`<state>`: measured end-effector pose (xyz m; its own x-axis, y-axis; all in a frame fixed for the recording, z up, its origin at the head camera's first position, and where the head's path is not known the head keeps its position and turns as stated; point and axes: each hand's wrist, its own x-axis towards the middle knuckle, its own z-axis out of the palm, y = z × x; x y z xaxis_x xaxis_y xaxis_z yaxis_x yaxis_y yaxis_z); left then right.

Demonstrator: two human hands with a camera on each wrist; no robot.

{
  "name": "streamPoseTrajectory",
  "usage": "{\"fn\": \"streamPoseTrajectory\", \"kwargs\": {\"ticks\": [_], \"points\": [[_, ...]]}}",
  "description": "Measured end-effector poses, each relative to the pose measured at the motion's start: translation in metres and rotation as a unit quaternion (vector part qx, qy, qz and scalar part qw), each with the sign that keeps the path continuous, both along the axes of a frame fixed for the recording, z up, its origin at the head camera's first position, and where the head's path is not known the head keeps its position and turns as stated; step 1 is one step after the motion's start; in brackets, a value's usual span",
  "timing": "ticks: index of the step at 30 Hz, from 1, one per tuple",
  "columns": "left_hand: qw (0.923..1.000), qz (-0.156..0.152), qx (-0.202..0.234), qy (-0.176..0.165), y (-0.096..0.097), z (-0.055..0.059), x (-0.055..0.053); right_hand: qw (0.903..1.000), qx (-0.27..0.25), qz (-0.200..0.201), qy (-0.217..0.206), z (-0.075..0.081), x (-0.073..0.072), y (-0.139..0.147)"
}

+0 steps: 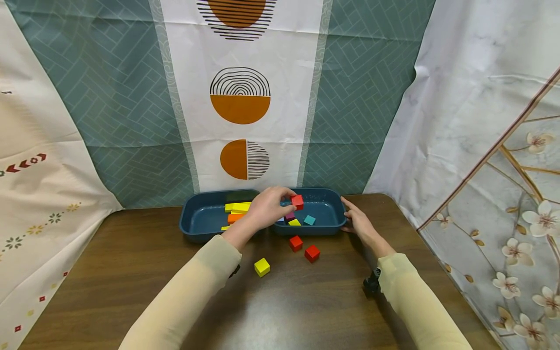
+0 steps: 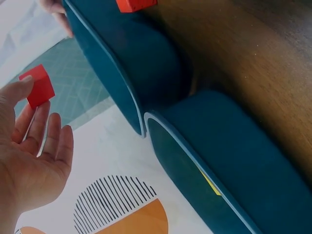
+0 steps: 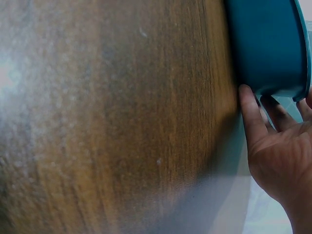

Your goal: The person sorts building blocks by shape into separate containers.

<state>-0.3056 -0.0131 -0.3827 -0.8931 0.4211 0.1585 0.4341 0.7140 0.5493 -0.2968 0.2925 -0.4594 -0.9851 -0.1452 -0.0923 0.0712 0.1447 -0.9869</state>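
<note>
My left hand (image 1: 268,208) pinches a red cube (image 1: 297,202) between thumb and fingertips, above the right-hand blue tray (image 1: 323,231). In the left wrist view the held red cube (image 2: 43,88) shows clear of the tray rims. Inside the right-hand tray lie a teal block (image 1: 309,220), a yellow block (image 1: 294,222) and a purple block (image 1: 290,216), partly hidden by the left hand. My right hand (image 1: 360,221) rests against that tray's right end, its fingers extended along the outer wall (image 3: 268,53).
A second blue tray (image 1: 189,218) adjoins on the left, holding yellow blocks (image 1: 241,207) and an orange block (image 1: 235,218). In front on the wooden table (image 1: 323,306) lie two red cubes (image 1: 312,253) and a yellow cube (image 1: 262,267). A patterned curtain (image 1: 341,160) hangs close behind the trays.
</note>
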Motion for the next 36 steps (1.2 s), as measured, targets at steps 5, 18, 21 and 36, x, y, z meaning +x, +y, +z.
{"fn": "streamPoseTrajectory", "kwargs": {"ticks": [5, 18, 21, 36], "points": [[1.0, 0.002, -0.01, 0.0, 0.005, -0.003, -0.004, 1.0, 0.002, -0.003, 0.003, -0.011, -0.008, 0.004], [0.9994, 0.025, -0.021, -0.006, 0.013, -0.012, -0.012, 0.9997, 0.011, -0.012, 0.017, -0.031, -0.019, 0.01], [0.9993, 0.027, -0.023, -0.007, 0.015, -0.013, -0.013, 0.9997, 0.011, -0.012, 0.017, -0.031, -0.018, 0.009], [0.9992, 0.028, -0.026, -0.013, 0.026, -0.022, -0.016, 0.9999, 0.011, -0.004, 0.008, -0.026, -0.017, 0.009]]}}
